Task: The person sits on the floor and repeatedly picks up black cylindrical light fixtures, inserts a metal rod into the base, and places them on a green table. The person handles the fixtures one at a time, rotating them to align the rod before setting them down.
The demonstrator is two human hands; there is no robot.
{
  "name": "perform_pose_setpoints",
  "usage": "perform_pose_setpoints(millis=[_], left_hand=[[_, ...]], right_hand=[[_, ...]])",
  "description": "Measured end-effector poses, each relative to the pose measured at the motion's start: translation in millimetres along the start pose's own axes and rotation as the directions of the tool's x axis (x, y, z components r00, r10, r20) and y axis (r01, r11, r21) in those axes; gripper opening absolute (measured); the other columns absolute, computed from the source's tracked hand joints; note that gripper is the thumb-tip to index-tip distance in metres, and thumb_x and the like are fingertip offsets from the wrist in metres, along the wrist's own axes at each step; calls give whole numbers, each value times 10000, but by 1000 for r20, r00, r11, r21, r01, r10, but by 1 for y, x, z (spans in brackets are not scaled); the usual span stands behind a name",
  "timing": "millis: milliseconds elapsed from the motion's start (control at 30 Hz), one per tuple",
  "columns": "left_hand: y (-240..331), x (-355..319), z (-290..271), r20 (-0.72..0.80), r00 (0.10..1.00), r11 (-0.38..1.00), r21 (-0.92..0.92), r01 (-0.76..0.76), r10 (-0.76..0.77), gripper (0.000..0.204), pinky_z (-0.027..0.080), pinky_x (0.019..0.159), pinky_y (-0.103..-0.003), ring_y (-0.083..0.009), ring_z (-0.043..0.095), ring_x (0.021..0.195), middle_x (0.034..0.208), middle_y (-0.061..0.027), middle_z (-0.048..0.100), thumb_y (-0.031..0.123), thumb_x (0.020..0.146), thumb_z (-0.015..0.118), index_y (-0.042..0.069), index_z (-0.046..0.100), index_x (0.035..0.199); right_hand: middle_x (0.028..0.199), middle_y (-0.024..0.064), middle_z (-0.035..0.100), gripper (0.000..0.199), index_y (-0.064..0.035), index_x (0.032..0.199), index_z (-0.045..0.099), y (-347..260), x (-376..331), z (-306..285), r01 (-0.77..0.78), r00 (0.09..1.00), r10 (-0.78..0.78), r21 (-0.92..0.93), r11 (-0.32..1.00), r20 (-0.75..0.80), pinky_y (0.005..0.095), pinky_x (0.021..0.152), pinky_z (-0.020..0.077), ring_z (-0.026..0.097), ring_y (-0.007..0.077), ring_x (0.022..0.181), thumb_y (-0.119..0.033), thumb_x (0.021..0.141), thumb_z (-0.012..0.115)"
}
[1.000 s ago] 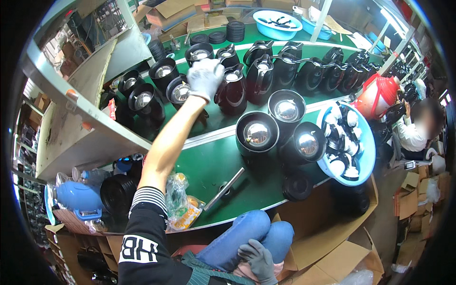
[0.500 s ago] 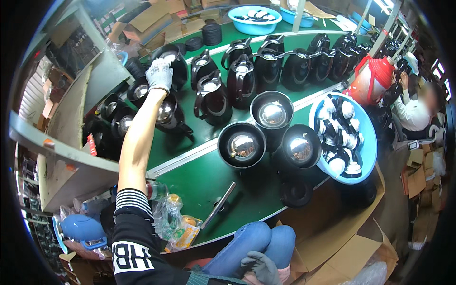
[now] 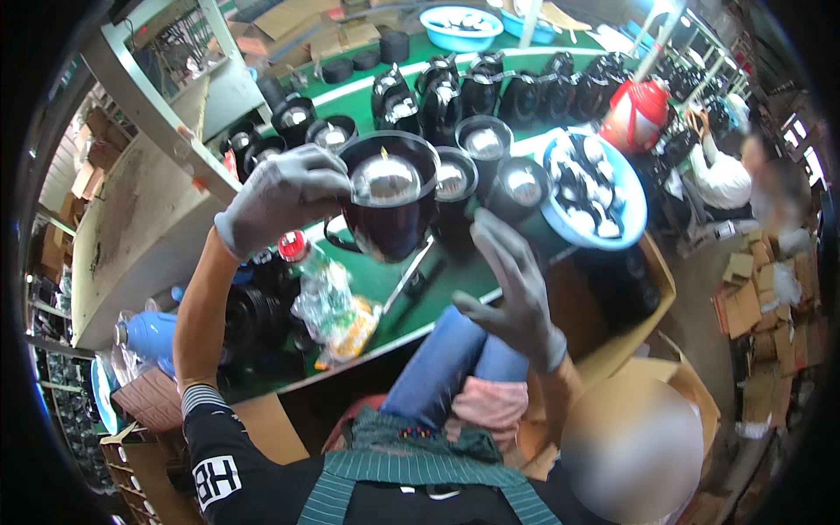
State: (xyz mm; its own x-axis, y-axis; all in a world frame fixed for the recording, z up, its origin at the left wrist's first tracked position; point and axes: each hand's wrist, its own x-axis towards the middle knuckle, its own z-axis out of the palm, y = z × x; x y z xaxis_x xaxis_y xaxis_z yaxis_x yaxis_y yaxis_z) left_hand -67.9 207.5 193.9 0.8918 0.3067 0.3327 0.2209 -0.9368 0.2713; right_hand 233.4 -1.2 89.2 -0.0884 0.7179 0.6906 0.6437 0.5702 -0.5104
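Note:
My left hand (image 3: pixel 289 194), in a grey work glove, grips the rim of a dark vacuum jug (image 3: pixel 392 229) on its left side. The jug is lifted above the green table, its wide mouth turned toward me and its shiny metal inside showing. To the right of it my right hand (image 3: pixel 514 284), gloved too, is raised with fingers apart, touching nothing. Behind the lifted jug stand more open jugs (image 3: pixel 522 185), one partly hidden by it. A light blue basin (image 3: pixel 632 208) of black and white lids stands at the right.
Dark jugs with handles (image 3: pixel 439 103) line the far side of the green table (image 3: pixel 459 276). A red-topped flask (image 3: pixel 636 116) stands at the back right. Nearer are a clear plastic bag (image 3: pixel 325 302) and a metal rod (image 3: pixel 407 280). Open cardboard boxes lie at lower right; a co-worker (image 3: pixel 722 179) sits beyond.
My left hand has come back from the far left with a jug in its grip. My right hand has risen from my lap and opened. The whole view has shifted.

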Motion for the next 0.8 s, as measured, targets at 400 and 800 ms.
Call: perform_pose_setpoints(millis=[400, 800], left_hand=[[128, -115, 110, -138, 990, 998, -64, -14, 5, 685, 440, 1188, -604, -430, 615, 1363, 1449, -207, 641, 167, 777, 853, 39, 643, 1417], [130, -88, 209, -258, 817, 825, -406, 393, -516, 385, 573, 1045, -420, -348, 769, 1081, 1155, -202, 783, 108, 843, 789, -2, 772, 1211]], right_hand=[[1470, 195, 697, 491, 2, 1215, 755, -72, -119, -32, -499, 866, 494, 193, 845, 77, 405, 1110, 529, 678, 292, 1345, -73, 770, 949], [971, 10, 761, 249, 18, 1172, 798, -63, -114, -28, -852, 367, 884, 486, 194, 289, 274, 798, 540, 644, 72, 888, -167, 1006, 805]])
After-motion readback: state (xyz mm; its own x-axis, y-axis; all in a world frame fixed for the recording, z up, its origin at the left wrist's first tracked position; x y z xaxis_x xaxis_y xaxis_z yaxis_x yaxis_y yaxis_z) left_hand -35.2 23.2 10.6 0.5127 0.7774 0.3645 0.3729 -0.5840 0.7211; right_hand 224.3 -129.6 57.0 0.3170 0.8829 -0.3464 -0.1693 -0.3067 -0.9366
